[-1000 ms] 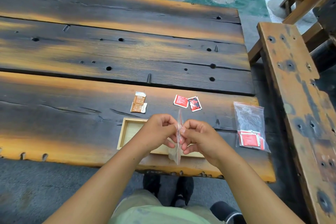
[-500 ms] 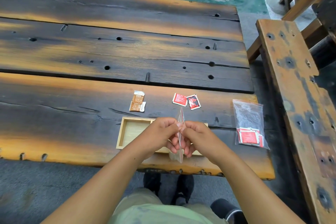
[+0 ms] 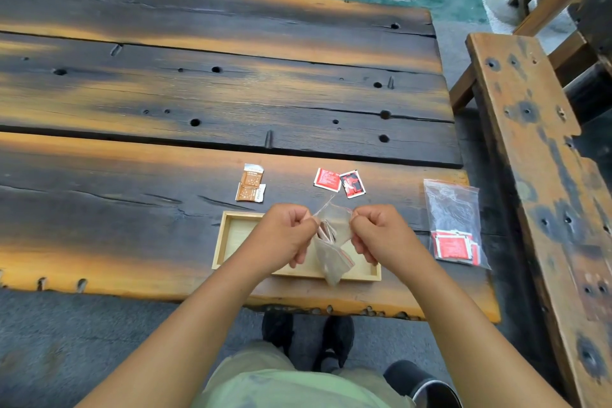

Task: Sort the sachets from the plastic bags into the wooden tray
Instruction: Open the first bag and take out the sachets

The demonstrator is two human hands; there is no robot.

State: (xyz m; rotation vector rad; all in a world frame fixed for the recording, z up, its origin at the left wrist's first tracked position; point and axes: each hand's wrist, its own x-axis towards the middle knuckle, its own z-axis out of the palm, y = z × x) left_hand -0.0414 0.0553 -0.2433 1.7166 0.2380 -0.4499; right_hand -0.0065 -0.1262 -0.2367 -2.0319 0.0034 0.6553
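Observation:
My left hand [image 3: 284, 237] and my right hand [image 3: 377, 233] each pinch one side of a clear plastic bag [image 3: 331, 258], holding its mouth pulled apart above the wooden tray [image 3: 228, 238]. Brown sachets show inside the bag. Two brown sachets [image 3: 250, 183] lie on the table beyond the tray's left end. Two red sachets [image 3: 339, 180] lie beyond its right end. A second plastic bag [image 3: 453, 222] with red sachets in it lies flat on the table to the right.
The dark plank table [image 3: 165, 93] stretches far ahead and left. A wooden bench [image 3: 536, 149] runs along its right side. The table's near edge is just below the tray, and my shoes are under it.
My hands moved apart, and the bag's mouth, pressed flat between them before, is now spread wide.

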